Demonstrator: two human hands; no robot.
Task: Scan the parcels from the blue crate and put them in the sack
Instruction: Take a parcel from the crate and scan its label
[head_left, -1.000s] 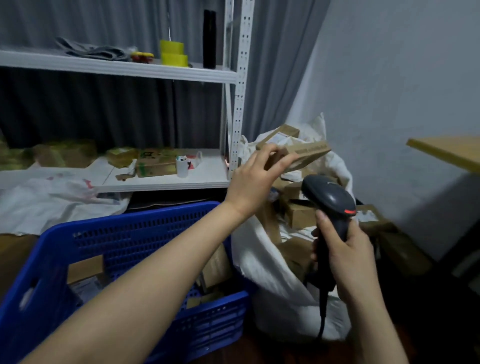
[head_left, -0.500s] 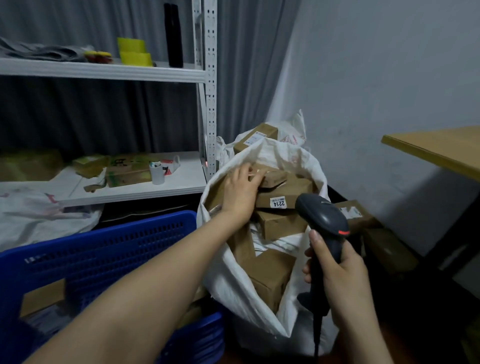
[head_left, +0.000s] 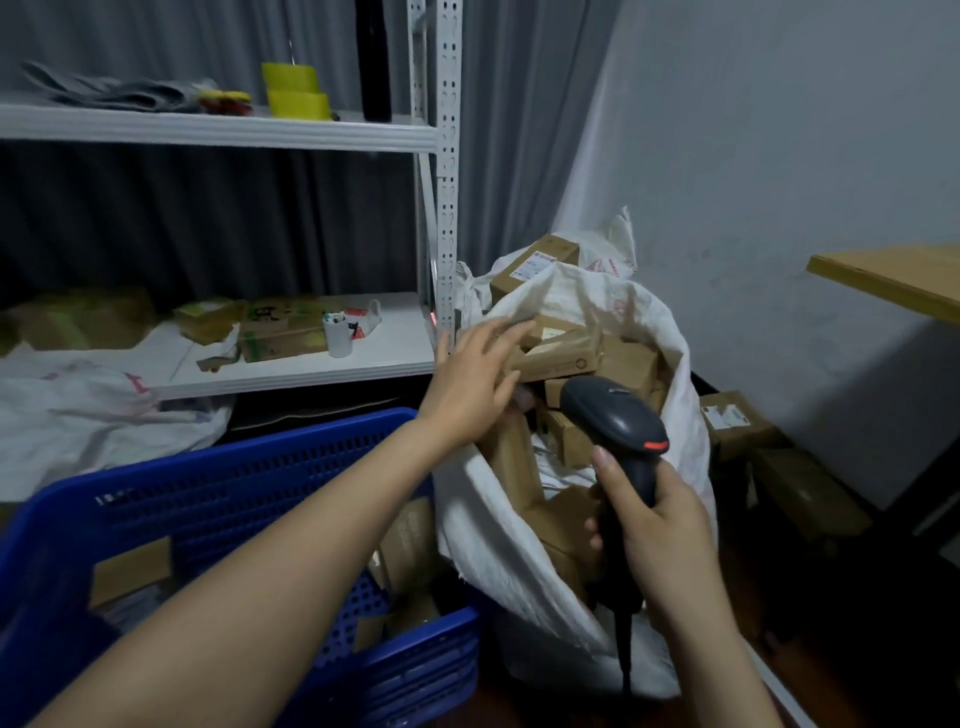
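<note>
Fingers (head_left: 506, 332) of left hand (head_left: 470, 384) splay empty over woven sack (head_left: 498, 530); right hand (head_left: 654, 519) grips matte scanner (head_left: 613, 415).

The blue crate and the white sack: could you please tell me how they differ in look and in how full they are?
The blue crate is rigid perforated plastic; the white sack is soft, crumpled fabric. The blue crate holds only a few parcels low inside, while the white sack is heaped with boxes up to its mouth. Both hold brown cardboard parcels and stand side by side.
</note>
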